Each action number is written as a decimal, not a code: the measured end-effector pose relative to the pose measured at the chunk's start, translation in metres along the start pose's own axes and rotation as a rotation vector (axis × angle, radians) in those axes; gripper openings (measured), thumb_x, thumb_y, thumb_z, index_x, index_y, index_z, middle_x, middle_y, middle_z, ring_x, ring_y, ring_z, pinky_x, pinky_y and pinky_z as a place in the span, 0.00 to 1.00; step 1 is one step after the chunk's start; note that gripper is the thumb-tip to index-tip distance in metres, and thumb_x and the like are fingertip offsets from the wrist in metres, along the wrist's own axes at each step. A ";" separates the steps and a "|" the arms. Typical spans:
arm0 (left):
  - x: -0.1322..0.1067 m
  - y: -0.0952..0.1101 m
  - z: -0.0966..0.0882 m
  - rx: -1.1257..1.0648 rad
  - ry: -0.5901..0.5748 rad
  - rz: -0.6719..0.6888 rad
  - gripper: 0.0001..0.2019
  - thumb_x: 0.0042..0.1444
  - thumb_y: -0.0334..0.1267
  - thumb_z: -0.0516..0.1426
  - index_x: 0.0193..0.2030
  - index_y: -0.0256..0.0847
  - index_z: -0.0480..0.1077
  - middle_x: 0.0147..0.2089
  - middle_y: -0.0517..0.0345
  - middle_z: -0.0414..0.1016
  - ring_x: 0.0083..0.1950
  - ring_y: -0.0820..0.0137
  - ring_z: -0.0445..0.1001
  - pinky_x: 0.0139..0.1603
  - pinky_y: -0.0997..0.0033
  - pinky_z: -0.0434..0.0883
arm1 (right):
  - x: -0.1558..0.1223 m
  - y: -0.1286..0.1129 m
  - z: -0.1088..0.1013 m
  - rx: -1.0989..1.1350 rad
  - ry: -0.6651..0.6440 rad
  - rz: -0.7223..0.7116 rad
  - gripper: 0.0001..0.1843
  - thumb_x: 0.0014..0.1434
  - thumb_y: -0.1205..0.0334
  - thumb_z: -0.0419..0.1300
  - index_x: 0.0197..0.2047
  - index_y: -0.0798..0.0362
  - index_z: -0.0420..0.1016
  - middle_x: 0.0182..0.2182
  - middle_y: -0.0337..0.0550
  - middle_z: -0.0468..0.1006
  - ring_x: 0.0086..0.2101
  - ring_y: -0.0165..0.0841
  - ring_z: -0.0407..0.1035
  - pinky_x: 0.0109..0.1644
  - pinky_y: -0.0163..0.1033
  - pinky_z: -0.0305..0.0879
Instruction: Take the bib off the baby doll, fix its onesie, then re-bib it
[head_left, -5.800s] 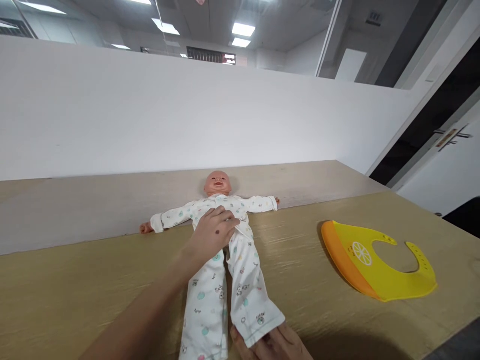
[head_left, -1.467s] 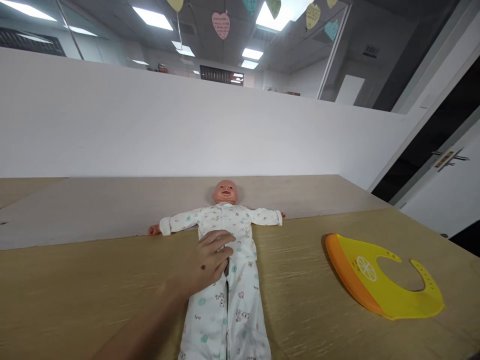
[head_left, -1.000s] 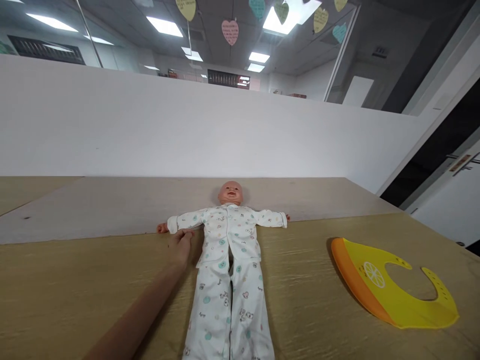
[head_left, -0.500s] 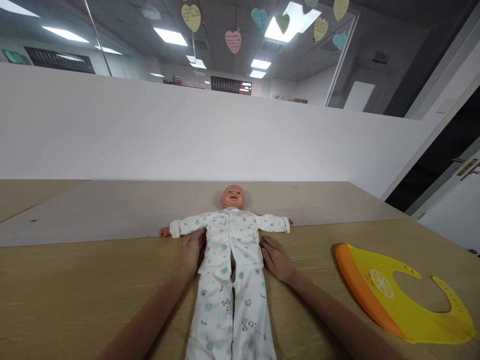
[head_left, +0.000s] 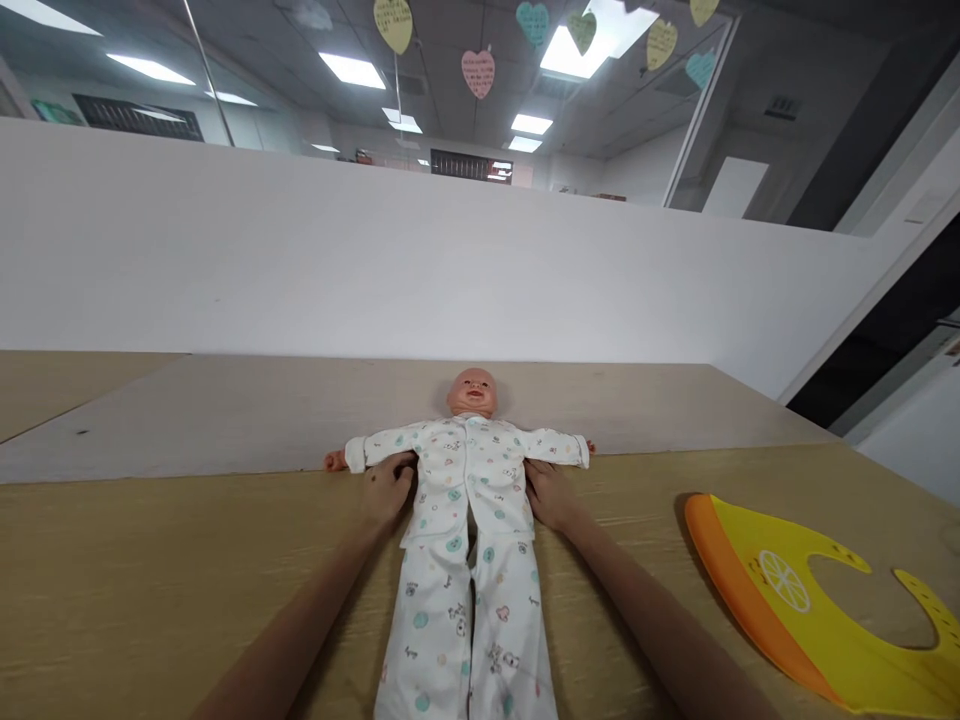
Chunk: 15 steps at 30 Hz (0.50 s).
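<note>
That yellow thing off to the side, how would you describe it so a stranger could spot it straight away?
Start at the long wooden table in front of the white partition wall. A baby doll in printed white pyjamas lies on it, a hand at each side. To the doll's right lies the bib: flat, yellow with an orange rim and a lemon-slice picture, the only brightly coloured thing there.

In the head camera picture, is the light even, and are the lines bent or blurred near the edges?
Head view: bright ceiling panels glare white; the doll and both hands are evenly lit, shadows soft; wide-lens distortion slants the partition; the yellow bib looks stretched at the corner.
</note>
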<state>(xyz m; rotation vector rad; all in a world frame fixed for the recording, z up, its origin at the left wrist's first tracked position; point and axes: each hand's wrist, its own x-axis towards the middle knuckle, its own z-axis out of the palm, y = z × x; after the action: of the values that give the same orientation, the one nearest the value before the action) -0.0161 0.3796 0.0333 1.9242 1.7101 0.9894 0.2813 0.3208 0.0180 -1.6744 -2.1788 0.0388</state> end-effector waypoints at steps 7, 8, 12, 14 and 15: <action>0.005 -0.012 -0.001 0.072 0.114 -0.001 0.16 0.57 0.47 0.49 0.41 0.41 0.72 0.42 0.52 0.79 0.43 0.64 0.76 0.46 0.69 0.67 | 0.002 0.007 -0.001 0.018 0.093 0.125 0.19 0.62 0.72 0.47 0.53 0.61 0.71 0.50 0.52 0.73 0.51 0.36 0.67 0.58 0.37 0.60; 0.005 -0.011 0.000 0.097 0.117 0.013 0.15 0.58 0.46 0.49 0.41 0.41 0.72 0.43 0.52 0.79 0.44 0.64 0.75 0.46 0.69 0.67 | 0.004 0.006 -0.001 0.019 0.090 0.121 0.18 0.62 0.72 0.47 0.53 0.60 0.71 0.50 0.51 0.73 0.50 0.36 0.67 0.57 0.37 0.60; 0.009 -0.001 0.002 0.238 0.101 0.065 0.13 0.59 0.40 0.47 0.40 0.41 0.72 0.43 0.51 0.79 0.44 0.63 0.75 0.43 0.68 0.64 | 0.013 0.002 -0.003 -0.030 0.063 0.150 0.17 0.62 0.72 0.48 0.51 0.60 0.71 0.48 0.50 0.74 0.49 0.36 0.68 0.55 0.36 0.60; 0.009 0.004 0.003 0.315 0.064 0.091 0.12 0.60 0.39 0.48 0.38 0.41 0.71 0.41 0.51 0.79 0.42 0.63 0.75 0.40 0.68 0.63 | 0.016 -0.001 -0.005 -0.086 0.066 0.191 0.16 0.62 0.72 0.48 0.48 0.59 0.73 0.47 0.50 0.75 0.49 0.37 0.68 0.55 0.37 0.60; 0.009 0.005 0.003 0.347 0.038 0.111 0.12 0.60 0.39 0.48 0.38 0.41 0.71 0.42 0.51 0.78 0.42 0.63 0.75 0.40 0.69 0.63 | 0.016 -0.003 -0.006 -0.113 0.073 0.203 0.15 0.62 0.71 0.49 0.47 0.59 0.74 0.47 0.50 0.75 0.49 0.37 0.67 0.54 0.37 0.59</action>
<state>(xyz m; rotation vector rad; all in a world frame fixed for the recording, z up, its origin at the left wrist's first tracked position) -0.0099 0.3878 0.0372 2.2488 1.9167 0.8123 0.2774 0.3341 0.0289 -1.9231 -1.9842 -0.0907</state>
